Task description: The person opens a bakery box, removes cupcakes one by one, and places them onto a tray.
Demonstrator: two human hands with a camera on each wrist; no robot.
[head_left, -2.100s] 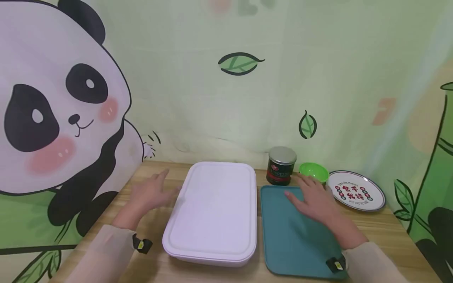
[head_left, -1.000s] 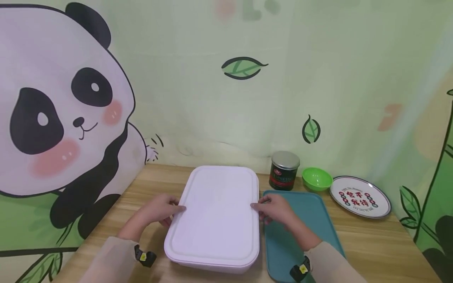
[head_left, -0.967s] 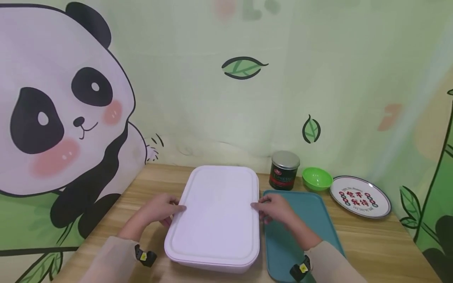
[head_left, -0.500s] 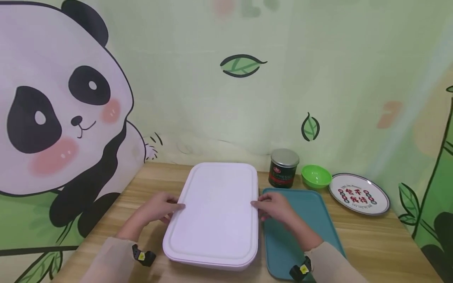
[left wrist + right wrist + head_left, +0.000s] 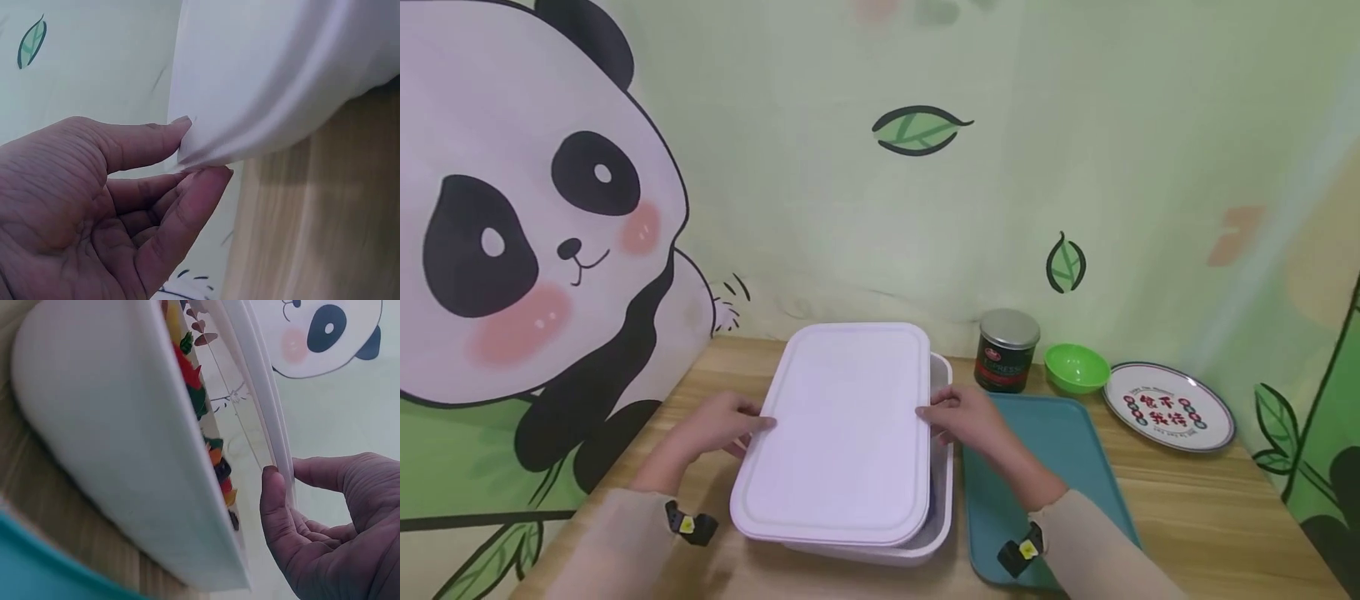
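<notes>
A pale lilac lid (image 5: 835, 433) is raised off a white rectangular bin (image 5: 942, 508) and sits shifted to the left, so the bin's right side shows. My left hand (image 5: 715, 429) pinches the lid's left edge between thumb and fingers. On the opposite edge, my right hand (image 5: 966, 421) pinches the lid the same way. In the right wrist view, a gap parts the lid (image 5: 265, 381) from the bin (image 5: 131, 444). Through it, several small colourful pieces (image 5: 187, 369) in red, green, yellow and orange show inside the bin; their kind is unclear.
A teal tray (image 5: 1045, 475) lies just right of the bin on the wooden table (image 5: 1210, 508). Behind it stand a dark espresso tin (image 5: 1006, 354) with a silver cap, a green bowl (image 5: 1077, 368) and a white oval plate (image 5: 1168, 408). A panda-printed cloth hangs behind.
My hands came in from both sides and took hold of the lid's edges. The lid has since lifted and moved left, uncovering part of the bin.
</notes>
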